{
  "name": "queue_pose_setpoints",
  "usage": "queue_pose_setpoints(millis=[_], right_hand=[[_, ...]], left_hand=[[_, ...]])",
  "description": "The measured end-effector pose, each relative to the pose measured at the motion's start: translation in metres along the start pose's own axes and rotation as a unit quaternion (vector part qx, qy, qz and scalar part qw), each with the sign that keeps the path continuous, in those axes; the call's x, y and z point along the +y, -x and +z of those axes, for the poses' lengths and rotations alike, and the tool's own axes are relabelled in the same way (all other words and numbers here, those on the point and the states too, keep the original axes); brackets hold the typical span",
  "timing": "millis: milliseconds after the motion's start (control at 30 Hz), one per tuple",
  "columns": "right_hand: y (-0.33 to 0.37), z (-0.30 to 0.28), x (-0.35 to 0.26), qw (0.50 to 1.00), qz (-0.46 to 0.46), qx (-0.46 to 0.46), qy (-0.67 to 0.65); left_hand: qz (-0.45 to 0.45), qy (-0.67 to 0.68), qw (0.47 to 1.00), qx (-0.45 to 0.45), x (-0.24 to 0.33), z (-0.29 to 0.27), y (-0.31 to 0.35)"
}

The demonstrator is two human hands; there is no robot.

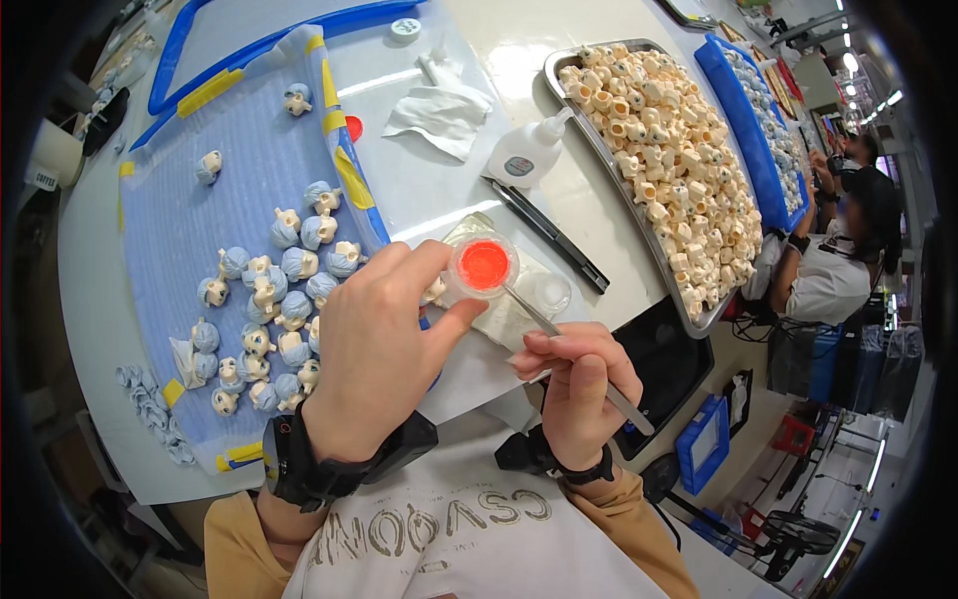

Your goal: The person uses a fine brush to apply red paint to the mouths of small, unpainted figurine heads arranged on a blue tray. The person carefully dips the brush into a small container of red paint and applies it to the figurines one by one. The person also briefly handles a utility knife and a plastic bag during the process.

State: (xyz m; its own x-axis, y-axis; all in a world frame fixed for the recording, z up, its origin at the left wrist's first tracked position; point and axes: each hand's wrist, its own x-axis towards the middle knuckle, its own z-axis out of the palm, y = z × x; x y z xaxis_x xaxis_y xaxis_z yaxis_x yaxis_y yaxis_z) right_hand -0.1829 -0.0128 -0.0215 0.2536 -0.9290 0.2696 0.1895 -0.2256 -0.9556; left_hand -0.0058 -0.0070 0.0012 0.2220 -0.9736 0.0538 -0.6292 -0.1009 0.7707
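Between the thumb and fingers of my left hand (384, 334) is a small clear jar (479, 268) with bright orange-red paint inside. My right hand (584, 384) pinches a thin metal spatula (629, 409), its narrow end touching the jar's rim. A pale doll-head part (433, 292) shows partly behind my left fingers; I cannot tell whether they touch it. Just right of the jar stands a small clear cup (550, 293). Left of my left hand, several doll heads with blue hair (299, 264) lie on a blue-lined tray (160, 290) edged with yellow tape.
A metal tray (689, 317) heaped with cream doll parts stands at the right, beside a blue bin (788, 215). A white squeeze bottle (529, 150), black pens (549, 235) and a crumpled tissue (439, 115) lie beyond my hands. Another person (838, 270) sits far right.
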Motion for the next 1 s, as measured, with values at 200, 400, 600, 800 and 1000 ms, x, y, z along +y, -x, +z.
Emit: queue_pose_setpoints(millis=[200,400,600,800,1000], right_hand=[[-0.002,0.003,-0.005,0.993,0.065,0.035,-0.092],[-0.015,-0.007,-0.034,0.994,0.084,-0.004,0.069],[-0.026,-0.017,-0.038,0.976,-0.059,-0.078,0.197],[-0.038,-0.012,-0.051,0.965,-0.089,-0.083,0.233],[-0.051,-0.015,-0.054,0.969,-0.13,-0.079,0.194]], left_hand=[[-0.001,0.009,1.0,0.001,-0.001,0.001,-0.001],[-0.008,0.016,1.0,0.001,0.001,0.0,0.0],[-0.006,0.022,1.0,0.008,0.0,0.003,0.0],[-0.011,0.024,1.0,0.006,0.0,0.002,0.002],[-0.006,0.018,1.0,0.004,-0.002,0.003,0.002]])
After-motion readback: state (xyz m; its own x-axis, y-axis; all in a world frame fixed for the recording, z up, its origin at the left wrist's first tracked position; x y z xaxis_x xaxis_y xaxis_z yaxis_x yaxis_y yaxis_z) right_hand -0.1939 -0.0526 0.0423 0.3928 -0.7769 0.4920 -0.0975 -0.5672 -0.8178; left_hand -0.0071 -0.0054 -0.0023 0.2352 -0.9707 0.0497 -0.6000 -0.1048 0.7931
